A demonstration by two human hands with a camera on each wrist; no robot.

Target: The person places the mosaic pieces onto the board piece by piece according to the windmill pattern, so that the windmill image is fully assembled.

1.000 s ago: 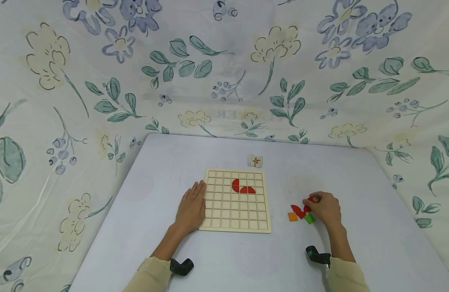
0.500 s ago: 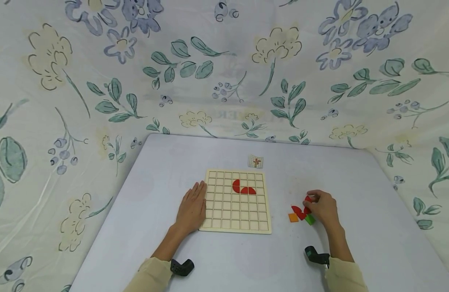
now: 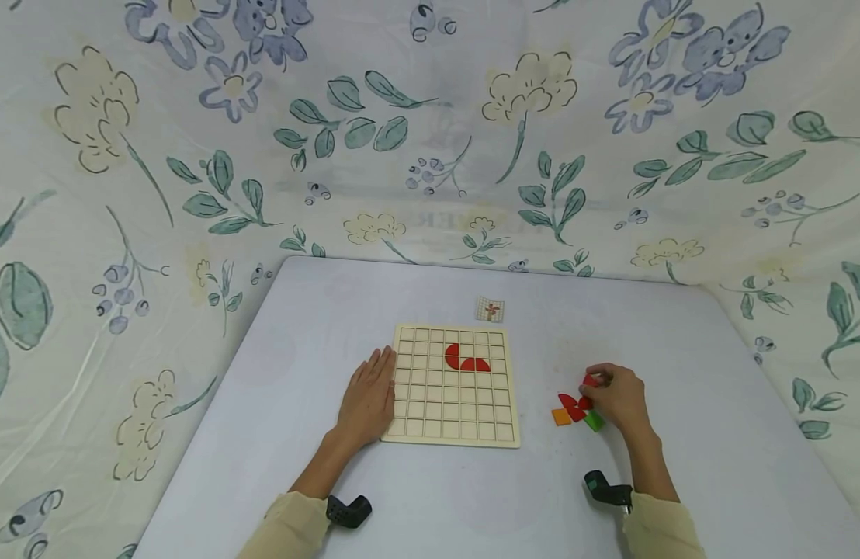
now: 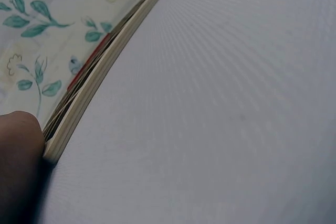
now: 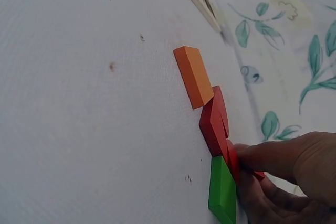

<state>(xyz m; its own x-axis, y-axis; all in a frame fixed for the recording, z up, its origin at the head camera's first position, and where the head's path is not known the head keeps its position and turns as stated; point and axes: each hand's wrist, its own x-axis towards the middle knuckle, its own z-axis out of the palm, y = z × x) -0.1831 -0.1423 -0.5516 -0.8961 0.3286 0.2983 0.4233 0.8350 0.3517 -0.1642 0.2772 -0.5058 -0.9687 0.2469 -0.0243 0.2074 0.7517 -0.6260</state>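
Observation:
My left hand (image 3: 366, 398) lies flat with straight fingers along the left edge of a pale wooden grid board (image 3: 430, 404). Red curved blocks (image 3: 452, 357) sit on the board's upper middle cells. To the right of the board, my right hand (image 3: 622, 396) pinches a red block (image 3: 589, 380) between thumb and fingers, which partly hide it. More red blocks (image 5: 213, 124) lie against the fingertips, touching an orange square block (image 5: 194, 74) and a green block (image 5: 223, 190). In the left wrist view only a thumb (image 4: 20, 150) shows at the board's corner.
A small card (image 3: 490, 309) with a printed grid and a pinwheel-like pattern lies behind the board. The white table (image 3: 318, 303) ends at a floral cloth (image 3: 430, 155) at the back. Black devices (image 3: 349, 512) are strapped to both wrists.
My right hand has shifted slightly left, and the red block in its fingers has changed its angle. Loose red blocks beside it have moved slightly. The left hand stays in place on the board.

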